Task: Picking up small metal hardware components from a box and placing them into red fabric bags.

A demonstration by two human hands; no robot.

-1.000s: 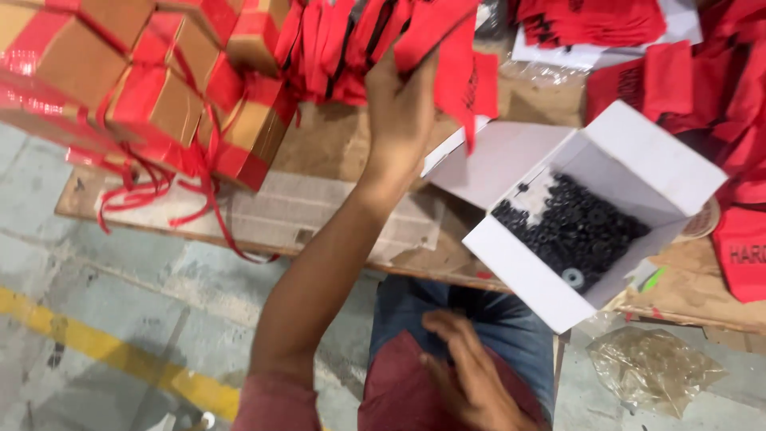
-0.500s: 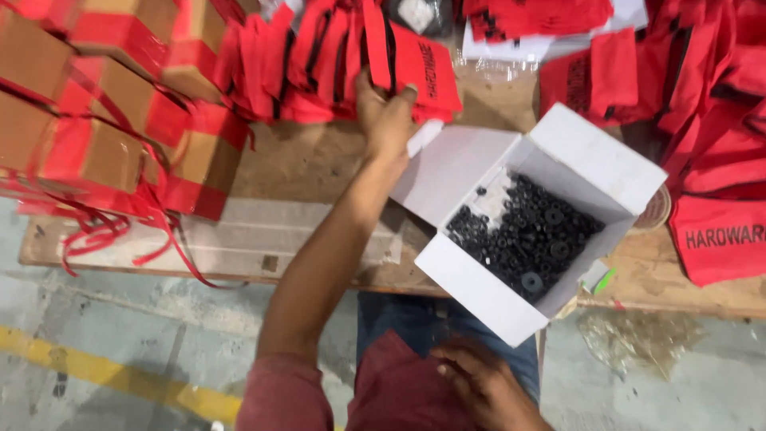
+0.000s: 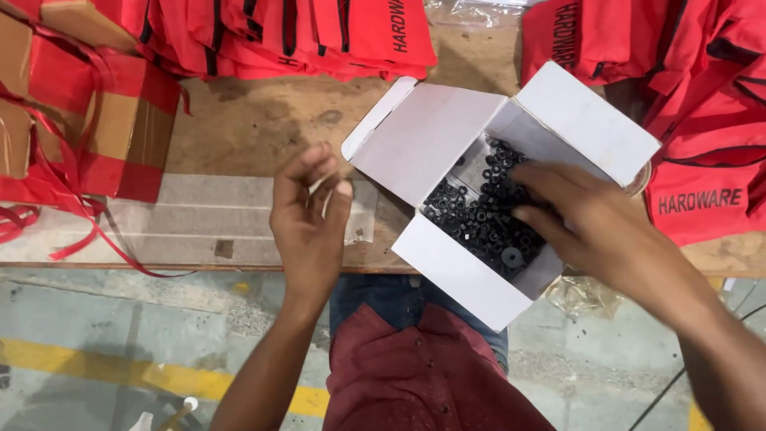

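Right hand reaching into white box, fingers spread flat over black nuts, tips touching pile; nothing visibly pinched yet. Best move, by my read: curl fingertips, scoop small pinch, keep box steady near desk edge. Left hand hovers just left of box flap, palm up, fingers loosely curled; cannot tell if anything sits between thumb and fingertips. Red bags beyond right fingers, wrapped boxes far left.
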